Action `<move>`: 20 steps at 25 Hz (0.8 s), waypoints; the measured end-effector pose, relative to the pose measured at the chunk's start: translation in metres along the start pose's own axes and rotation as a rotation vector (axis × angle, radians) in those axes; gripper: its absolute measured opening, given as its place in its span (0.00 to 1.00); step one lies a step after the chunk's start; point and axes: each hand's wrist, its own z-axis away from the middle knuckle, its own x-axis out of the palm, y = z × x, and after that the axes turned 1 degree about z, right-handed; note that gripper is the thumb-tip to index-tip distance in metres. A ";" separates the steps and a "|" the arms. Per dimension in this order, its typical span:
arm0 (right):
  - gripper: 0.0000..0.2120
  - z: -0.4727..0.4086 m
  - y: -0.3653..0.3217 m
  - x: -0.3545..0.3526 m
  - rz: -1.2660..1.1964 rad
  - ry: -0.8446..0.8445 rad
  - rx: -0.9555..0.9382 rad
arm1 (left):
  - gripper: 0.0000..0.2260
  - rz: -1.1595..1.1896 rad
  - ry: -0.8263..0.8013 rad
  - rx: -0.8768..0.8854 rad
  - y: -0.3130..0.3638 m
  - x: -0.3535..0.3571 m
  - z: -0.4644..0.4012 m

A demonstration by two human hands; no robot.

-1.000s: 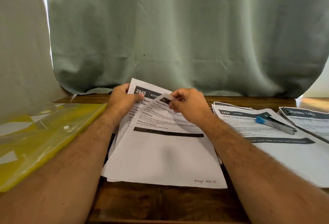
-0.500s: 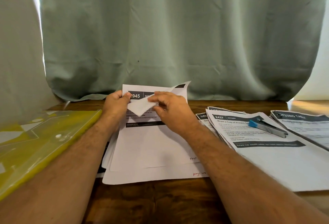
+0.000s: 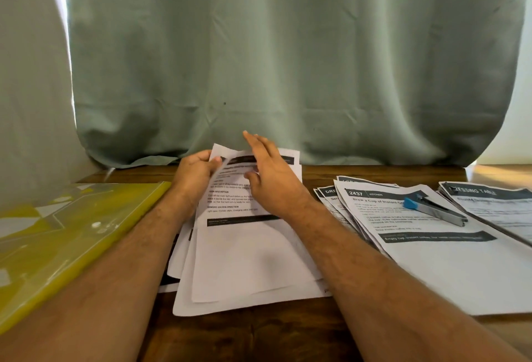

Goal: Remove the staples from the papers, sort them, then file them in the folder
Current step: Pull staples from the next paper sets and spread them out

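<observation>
A loose stack of printed white papers [image 3: 244, 261] lies on the wooden table in front of me. My left hand [image 3: 195, 171] pinches the raised top-left corner of the upper sheets. My right hand [image 3: 270, 171] hovers over the top of the stack with its fingers stretched out and holds nothing. A yellow translucent folder [image 3: 66, 235] lies flat at the left. A stapler-like tool with a blue end [image 3: 434, 209] rests on a second pile of papers [image 3: 446, 261] at the right.
Another printed sheet headed "DRESSING TABLE" [image 3: 495, 206] lies at the far right. A grey-green curtain [image 3: 288, 59] hangs right behind the table's back edge. Bare wood [image 3: 247, 338] shows at the near edge between my arms.
My right hand has let go of the folded-over sheet and spread its fingers above the stack. The sheet now lies flatter. My left hand keeps its pinch on the corner.
</observation>
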 end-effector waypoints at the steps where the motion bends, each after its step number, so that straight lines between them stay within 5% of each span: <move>1: 0.31 0.000 -0.001 -0.001 -0.009 0.037 -0.008 | 0.10 0.011 -0.041 -0.004 0.002 0.000 0.003; 6: 0.08 0.002 0.001 -0.010 0.149 -0.051 0.077 | 0.16 0.091 -0.094 -0.084 -0.003 -0.004 0.001; 10: 0.07 0.010 -0.001 -0.014 0.248 -0.314 0.136 | 0.08 -0.856 0.049 0.104 -0.024 -0.017 -0.015; 13: 0.09 0.012 -0.003 -0.016 0.223 -0.395 0.176 | 0.23 -1.019 -0.025 -0.084 -0.035 -0.021 -0.018; 16: 0.10 0.012 -0.003 -0.013 0.211 -0.447 0.185 | 0.30 -0.917 -0.042 -0.106 -0.043 -0.023 -0.025; 20: 0.09 0.013 -0.001 -0.012 0.163 -0.477 0.194 | 0.56 -0.806 -0.039 -0.167 -0.052 -0.026 -0.034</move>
